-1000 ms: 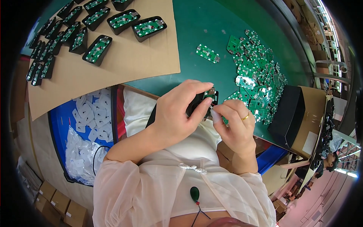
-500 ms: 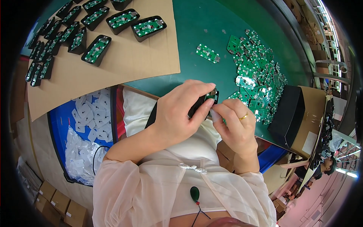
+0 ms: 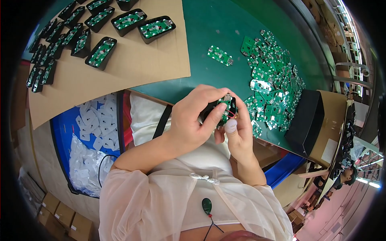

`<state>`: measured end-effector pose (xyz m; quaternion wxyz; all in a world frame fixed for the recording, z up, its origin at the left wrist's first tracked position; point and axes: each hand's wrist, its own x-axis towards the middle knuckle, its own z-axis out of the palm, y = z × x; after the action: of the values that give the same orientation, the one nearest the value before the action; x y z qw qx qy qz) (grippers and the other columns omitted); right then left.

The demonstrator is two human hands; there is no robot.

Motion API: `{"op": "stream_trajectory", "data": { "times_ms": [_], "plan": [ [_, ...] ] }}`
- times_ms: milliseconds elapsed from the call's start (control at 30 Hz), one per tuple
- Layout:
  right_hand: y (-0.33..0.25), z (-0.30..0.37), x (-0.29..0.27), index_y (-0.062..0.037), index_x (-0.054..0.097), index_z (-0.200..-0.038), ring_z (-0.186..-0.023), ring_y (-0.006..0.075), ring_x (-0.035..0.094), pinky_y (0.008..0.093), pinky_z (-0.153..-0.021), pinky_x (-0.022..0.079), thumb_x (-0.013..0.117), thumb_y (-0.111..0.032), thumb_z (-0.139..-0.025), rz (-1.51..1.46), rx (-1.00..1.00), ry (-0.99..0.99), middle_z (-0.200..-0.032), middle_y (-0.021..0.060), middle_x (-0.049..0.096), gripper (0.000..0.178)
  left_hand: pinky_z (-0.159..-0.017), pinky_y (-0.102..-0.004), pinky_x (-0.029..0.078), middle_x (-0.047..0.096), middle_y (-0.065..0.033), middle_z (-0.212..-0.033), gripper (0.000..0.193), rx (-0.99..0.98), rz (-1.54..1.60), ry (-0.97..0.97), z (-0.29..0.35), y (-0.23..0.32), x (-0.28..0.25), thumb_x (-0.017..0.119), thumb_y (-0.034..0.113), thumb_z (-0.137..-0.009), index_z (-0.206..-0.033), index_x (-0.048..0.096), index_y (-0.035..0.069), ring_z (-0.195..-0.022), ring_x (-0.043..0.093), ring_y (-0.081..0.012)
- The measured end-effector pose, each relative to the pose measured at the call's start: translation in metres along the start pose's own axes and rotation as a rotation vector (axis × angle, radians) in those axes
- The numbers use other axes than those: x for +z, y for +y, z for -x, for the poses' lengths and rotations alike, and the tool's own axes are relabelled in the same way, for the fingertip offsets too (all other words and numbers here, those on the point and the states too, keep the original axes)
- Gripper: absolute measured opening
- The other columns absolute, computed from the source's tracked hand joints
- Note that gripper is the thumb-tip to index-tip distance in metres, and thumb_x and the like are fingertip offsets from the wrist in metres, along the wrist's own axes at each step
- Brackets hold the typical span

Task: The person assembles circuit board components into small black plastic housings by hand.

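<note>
My left hand grips a small black plastic case, its thumb pressing on the green circuit board that sits in the case. A metal connector shows at the board's far end, and a red wire crosses its near part. My right hand curls round the right side of the same case, with a white cover on its thumb tip. Between them, my hands hide most of the case. Just right of my hands lies a heap of loose green circuit boards. One single board rests apart on the green table.
Several black cases with boards stand on a cardboard sheet at the far left. A blue bin below it holds white plastic pieces. A black-sided box stands right of the heap. Another person is at far right.
My right hand has gone from a pinch beside the case to fingers wrapped round its right side. The board and red wire now show more. My left hand keeps its hold.
</note>
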<state>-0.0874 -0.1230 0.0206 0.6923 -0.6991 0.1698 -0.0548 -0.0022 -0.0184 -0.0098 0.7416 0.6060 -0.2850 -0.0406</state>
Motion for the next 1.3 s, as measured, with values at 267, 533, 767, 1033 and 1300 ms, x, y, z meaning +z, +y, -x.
{"op": "stream_trajectory", "data": {
  "times_ms": [267,533,767,1033,1300],
  "plan": [
    [-0.001,-0.001,0.007,-0.0039,0.040,-0.128,-0.045,0.0036,0.041,0.0166,-0.037,0.030,0.044,-0.029,-0.096,-0.056,0.035,0.095,-0.083,0.0020,0.055,0.041,-0.056,-0.0285,0.049,0.061,-0.0127,-0.090,0.022,0.087,-0.077,0.035,0.003,-0.001,0.004,0.061,0.003,-0.081,-0.103,0.059,0.001,-0.068,0.061,-0.0231],
    [-0.003,-0.001,0.013,-0.0045,0.041,-0.126,-0.045,0.0014,0.039,0.0160,-0.036,0.028,0.050,-0.022,-0.093,-0.084,0.033,0.164,-0.078,0.0003,0.054,0.038,-0.055,-0.0295,0.049,0.061,-0.0129,-0.090,0.022,0.167,-0.101,0.094,0.005,-0.007,0.010,0.061,0.005,-0.082,-0.103,0.059,0.002,-0.067,0.061,-0.0234],
    [0.006,-0.011,0.006,-0.0033,0.041,-0.128,-0.044,0.0026,0.042,0.0167,-0.036,0.031,0.053,-0.018,-0.092,-0.156,0.037,0.147,-0.079,0.0010,0.056,0.041,-0.058,-0.0292,0.049,0.061,-0.0139,-0.095,0.025,0.205,-0.172,0.000,0.000,-0.008,0.001,0.058,0.009,-0.084,-0.108,0.059,0.001,-0.073,0.061,-0.0248],
    [-0.004,-0.005,-0.009,-0.0019,0.036,-0.131,-0.052,0.0077,0.051,0.0188,-0.046,0.042,0.056,-0.009,-0.089,-0.197,0.072,0.119,-0.074,0.0034,0.057,0.048,-0.082,-0.0337,0.045,0.050,-0.0175,-0.114,0.055,-0.269,0.041,-0.244,0.011,0.008,-0.017,0.056,0.004,-0.083,-0.134,0.035,0.002,-0.096,0.054,-0.0296],
    [0.011,-0.001,-0.013,0.0016,0.039,-0.126,-0.065,0.0078,0.051,0.0184,-0.060,0.042,0.057,0.000,-0.086,0.153,-0.260,0.151,-0.077,0.0047,0.054,0.044,-0.088,-0.0352,0.042,0.047,-0.0209,-0.115,0.060,-0.072,-0.262,-0.362,0.005,0.022,-0.019,0.058,-0.004,-0.077,-0.133,0.038,0.000,-0.102,0.050,-0.0342]
  ]
}}
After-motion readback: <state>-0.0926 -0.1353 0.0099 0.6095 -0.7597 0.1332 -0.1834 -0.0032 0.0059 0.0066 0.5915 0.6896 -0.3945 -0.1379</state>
